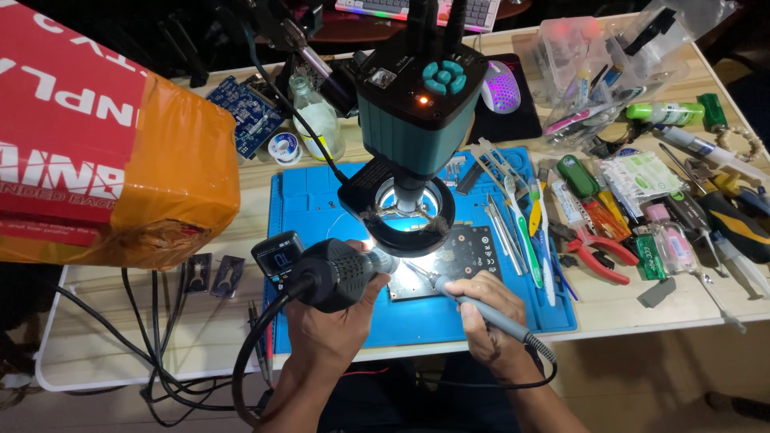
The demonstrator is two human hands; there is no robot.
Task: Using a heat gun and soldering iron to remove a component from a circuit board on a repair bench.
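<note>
My left hand (333, 325) grips a black hot-air gun (341, 273) with a small display, its nozzle aimed right at a dark circuit board (465, 261). My right hand (481, 313) holds a grey soldering iron (481, 309) like a pen, its tip touching the board's left part. The board lies on a blue work mat (313, 200), lit from above by a ring light (409, 216) under a teal microscope camera (417, 88).
Tweezers, pliers (597, 256), screwdrivers and small bottles crowd the right side of the table. A glass bottle (317, 120), a solder spool and a blue circuit board (249, 112) lie at the back left. An orange-and-red parcel (96, 144) stands left. Cables hang off the front edge.
</note>
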